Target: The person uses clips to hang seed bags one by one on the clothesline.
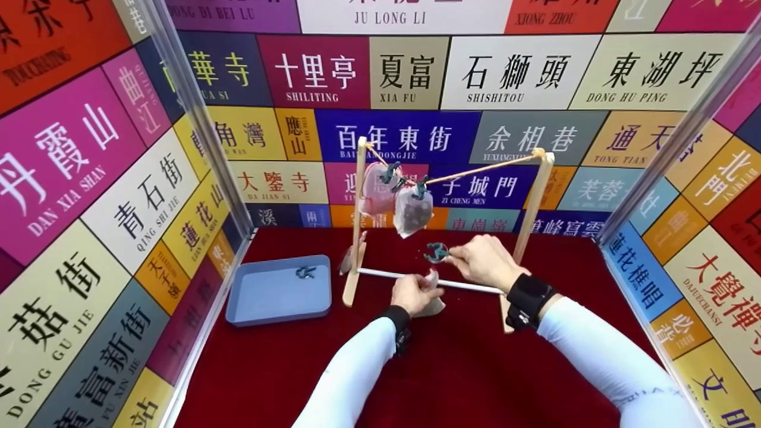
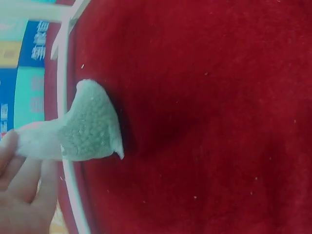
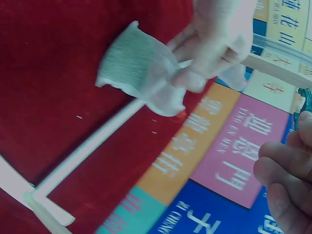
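Note:
My left hand [image 1: 410,295] pinches the gathered top of a small white mesh sachet [image 2: 92,124], its grainy filling bulging below the fingers. In the right wrist view the same sachet [image 3: 129,61] hangs tilted in front of the white crossbar. Just above it, my right hand [image 1: 486,261] pinches a dark green clip [image 1: 437,252] between thumb and fingers. The clip [image 3: 305,100] is only partly in the right wrist view. Two filled sachets [image 1: 414,211] hang from a cord [image 1: 481,169], held by similar green clips [image 1: 390,173].
The cord runs between two wooden posts [image 1: 529,220] joined low down by a white crossbar [image 1: 469,286]. Left of the stand lies a blue-grey tray [image 1: 238,306] with one green clip [image 1: 305,272] in it. Another sachet [image 1: 346,261] is behind the left post. Lettered panels surround the red cloth [image 1: 267,374].

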Motion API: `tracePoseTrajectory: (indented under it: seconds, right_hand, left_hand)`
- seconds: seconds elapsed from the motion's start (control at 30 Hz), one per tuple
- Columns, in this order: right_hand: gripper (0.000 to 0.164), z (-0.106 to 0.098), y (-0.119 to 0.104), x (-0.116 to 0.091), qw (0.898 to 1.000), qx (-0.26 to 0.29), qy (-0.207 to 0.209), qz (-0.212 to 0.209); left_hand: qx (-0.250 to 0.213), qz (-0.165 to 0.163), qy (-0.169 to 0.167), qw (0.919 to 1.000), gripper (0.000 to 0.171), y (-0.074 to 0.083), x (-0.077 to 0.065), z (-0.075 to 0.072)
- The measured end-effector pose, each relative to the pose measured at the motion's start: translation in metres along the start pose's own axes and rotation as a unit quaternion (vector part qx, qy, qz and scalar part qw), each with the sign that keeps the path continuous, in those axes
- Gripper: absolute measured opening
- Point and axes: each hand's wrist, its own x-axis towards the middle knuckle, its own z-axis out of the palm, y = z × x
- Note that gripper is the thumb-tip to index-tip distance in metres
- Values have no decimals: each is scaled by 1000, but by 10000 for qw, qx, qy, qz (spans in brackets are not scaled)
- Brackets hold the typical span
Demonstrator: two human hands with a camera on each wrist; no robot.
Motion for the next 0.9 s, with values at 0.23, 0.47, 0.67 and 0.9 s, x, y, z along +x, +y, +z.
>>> tracePoseTrajectory:
  seconds: [0.23,0.47,0.67,0.9]
  right_hand:
    - [29,-42,4,30,9985,-445,284,-118]
    - [31,-85,11,56,9898,-1069,820,-460]
    - [33,-111,13,79,9841,-1728,416,54]
    - [22,-125,12,110,9723,-2001,-827,877]
  left_hand:
    - [871,737,377,9928,9,41,-14,-11]
    - [737,804,193,9938,16,62,-10,-29]
    - [1275,773,516,9875,16,89,-1,-54]
    - [1570,667,947,9808,22,129,11,-78]
